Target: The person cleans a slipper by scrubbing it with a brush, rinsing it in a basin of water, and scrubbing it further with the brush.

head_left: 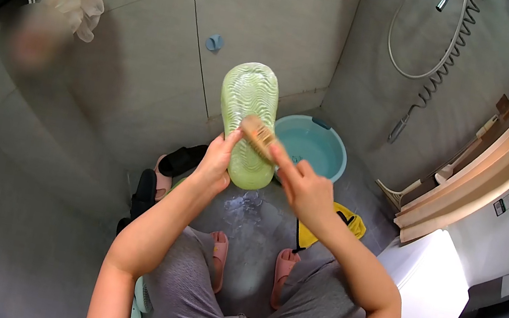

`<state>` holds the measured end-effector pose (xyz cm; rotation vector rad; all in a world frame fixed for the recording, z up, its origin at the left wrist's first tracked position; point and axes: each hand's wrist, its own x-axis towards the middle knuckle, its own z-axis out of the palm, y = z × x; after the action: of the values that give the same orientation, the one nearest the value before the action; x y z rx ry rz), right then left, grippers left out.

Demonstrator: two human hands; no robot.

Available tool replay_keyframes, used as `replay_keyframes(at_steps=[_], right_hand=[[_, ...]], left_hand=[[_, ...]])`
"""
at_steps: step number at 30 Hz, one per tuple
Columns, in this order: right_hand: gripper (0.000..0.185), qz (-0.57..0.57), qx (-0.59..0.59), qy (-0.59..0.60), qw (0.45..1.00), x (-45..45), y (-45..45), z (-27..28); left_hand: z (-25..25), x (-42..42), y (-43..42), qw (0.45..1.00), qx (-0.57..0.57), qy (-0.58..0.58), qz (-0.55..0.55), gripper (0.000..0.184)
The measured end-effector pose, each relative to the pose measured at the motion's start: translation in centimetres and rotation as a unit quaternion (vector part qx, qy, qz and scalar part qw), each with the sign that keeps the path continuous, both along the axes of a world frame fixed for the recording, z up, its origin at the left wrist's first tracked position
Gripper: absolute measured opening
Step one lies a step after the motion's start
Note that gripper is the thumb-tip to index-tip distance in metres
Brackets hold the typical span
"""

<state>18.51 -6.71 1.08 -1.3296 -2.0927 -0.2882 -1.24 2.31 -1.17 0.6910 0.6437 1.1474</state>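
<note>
A light green slipper (250, 94) is held up in front of me, its wavy-ridged sole turned toward me and wet with white suds near the toe end. My left hand (218, 165) grips its left edge, fingers mostly hidden behind it. In my right hand (304, 191) is a wooden scrubbing brush (258, 137), pressed across the middle of the sole. Its bristles are hard to see. Behind the slipper, a light blue basin (310, 147) with water stands on the floor.
Several slippers, including a black one (184, 159), lie at the left wall. Foam (244, 203) wets the floor. A yellow cloth-like item (316, 231) lies right of my pink slippers (218, 261). A white toilet (424, 288) stands at right; a shower hose (450, 54) hangs above.
</note>
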Motion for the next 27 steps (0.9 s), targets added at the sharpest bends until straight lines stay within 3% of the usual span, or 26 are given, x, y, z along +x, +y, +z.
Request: replay_keyframes(at_steps=[5,7,12,16,18,19,22,27], right_hand=[[0.059,-0.027,0.017,0.036,0.999,1.2,-0.2,-0.3],[0.059,0.084,-0.015,0.017,0.996,0.6,-1.5,-0.9],[0.058,0.043,-0.004,0.007,0.999,2.3,-1.0,-0.2],[0.057,0.071,-0.023,0.071,0.995,2.0,-2.0,-0.7],[0.061,0.106,-0.071,0.1,0.987,2.5,-3.1,-0.9],[0.061,0.066,-0.092,0.08,0.99,2.6,-3.0,-0.3],[0.057,0.028,-0.065,0.111,0.991,2.8,-1.7,-0.7],[0.058,0.083,-0.068,0.128,0.986,1.9,-2.8,-1.4]], left_hand=[[0.3,1.1,-0.8,1.0,0.007,0.026,0.011,0.046],[0.2,0.5,-0.4,1.0,-0.006,0.008,0.002,0.048],[2.4,1.4,-1.9,0.999,-0.025,0.021,0.01,0.043],[1.4,2.2,-1.7,0.998,-0.038,-0.054,-0.013,0.039],[1.2,3.6,-2.3,0.998,-0.039,-0.037,0.019,0.038],[0.8,3.9,-2.3,0.998,-0.025,-0.048,0.012,0.038],[0.3,4.8,-2.6,0.998,-0.006,-0.067,0.007,0.036],[-0.4,4.4,-1.9,0.993,0.003,-0.107,0.053,0.032]])
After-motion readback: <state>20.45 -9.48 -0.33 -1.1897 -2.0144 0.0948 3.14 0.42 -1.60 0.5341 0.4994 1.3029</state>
